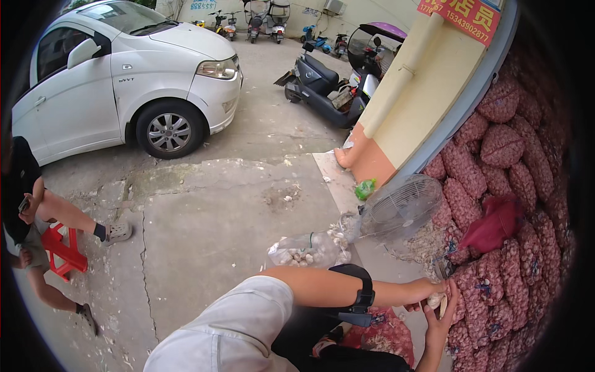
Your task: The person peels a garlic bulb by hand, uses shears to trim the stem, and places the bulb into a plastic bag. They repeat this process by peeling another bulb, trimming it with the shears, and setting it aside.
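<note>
A whitish garlic bulb [435,300] is held between both hands at the lower right, beside the stacked mesh sacks. My left hand [424,289] reaches over from the left, its fingers on the bulb's upper side. My right hand [441,310] grips the bulb from below and the right, thumb raised along it. Below the hands, a red mesh sack [399,332] lies by my legs. Left of the fan, a clear plastic bag [302,251] holds several pale bulbs. Loose pale husks [420,246] are heaped on the ground.
Stacked red mesh sacks [504,146] of garlic line the right side. A floor fan [404,207] stands near a green plastic bottle [365,189]. At the left, a person sits on a red plastic stool [65,251]. A white car [139,69] and a scooter [320,83] are parked beyond.
</note>
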The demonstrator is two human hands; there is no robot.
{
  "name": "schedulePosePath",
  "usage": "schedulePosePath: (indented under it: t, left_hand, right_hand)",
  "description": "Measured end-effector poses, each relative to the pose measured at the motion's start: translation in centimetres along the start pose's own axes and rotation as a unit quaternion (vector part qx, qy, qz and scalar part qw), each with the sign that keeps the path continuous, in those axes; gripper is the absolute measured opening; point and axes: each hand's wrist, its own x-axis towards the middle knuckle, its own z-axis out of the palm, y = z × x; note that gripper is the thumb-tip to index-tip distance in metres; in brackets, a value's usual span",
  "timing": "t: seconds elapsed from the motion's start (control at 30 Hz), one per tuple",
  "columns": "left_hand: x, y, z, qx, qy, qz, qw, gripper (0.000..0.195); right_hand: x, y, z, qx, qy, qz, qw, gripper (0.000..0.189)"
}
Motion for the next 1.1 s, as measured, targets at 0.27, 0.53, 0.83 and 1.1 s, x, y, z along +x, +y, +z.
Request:
schedulePosePath:
  t: [0.27, 0.53, 0.83, 1.1]
  left_hand:
    - [-0.1, -1.6, 0.5, -0.065, -0.056, -0.050, 0.995, 0.041]
    - [2.6, -0.4, 1.7, 0.280, 0.023, 0.139, 0.950, 0.035]
    - [5.9, -4.6, 1.5, 0.294, 0.061, 0.230, 0.926, 0.027]
    - [6.5, -3.3, -1.2, 0.453, 0.152, 0.218, 0.851, 0.025]
  right_hand:
    - [-2.1, 3.3, -2.0, 0.388, -0.034, 0.110, 0.915, 0.077]
    - [-1.1, 6.8, -1.9, 0.381, 0.026, 0.297, 0.875, 0.063]
    - [-2.9, 10.5, -3.1, 0.258, 0.173, 0.284, 0.907, 0.049]
    - [-3.4, 11.2, -3.0, 0.401, 0.249, 0.277, 0.837, 0.046]
